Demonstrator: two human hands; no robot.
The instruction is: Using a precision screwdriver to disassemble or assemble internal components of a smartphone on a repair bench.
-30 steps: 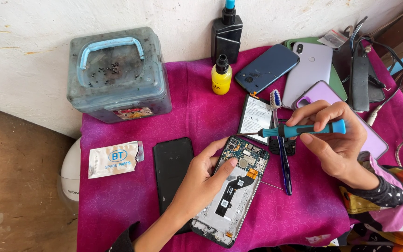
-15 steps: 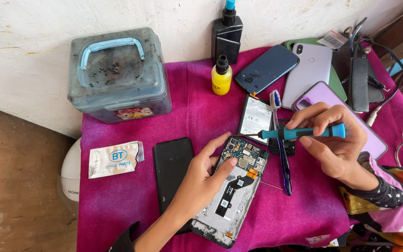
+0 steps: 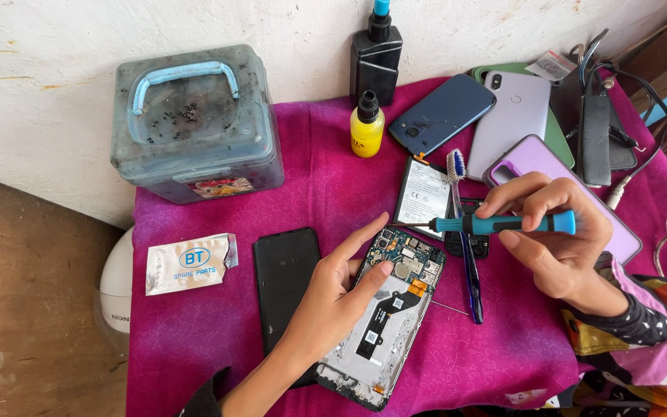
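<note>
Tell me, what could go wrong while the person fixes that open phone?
The screwdriver in the right hand points at the open phone; its tip might slip and scratch the small parts inside. The left hand only presses the phone's top edge, so the phone could slide on the pink cloth. Loose screws would be hard to find among the toothbrush, battery and other phones.

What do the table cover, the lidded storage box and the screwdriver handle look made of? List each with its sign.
Table cover: magenta fabric, velvety sheen, soft wrinkles.
Storage box: translucent grey plastic, grimy, with a pale blue moulded handle.
Screwdriver handle: teal, matte, probably plastic or rubber.
</note>
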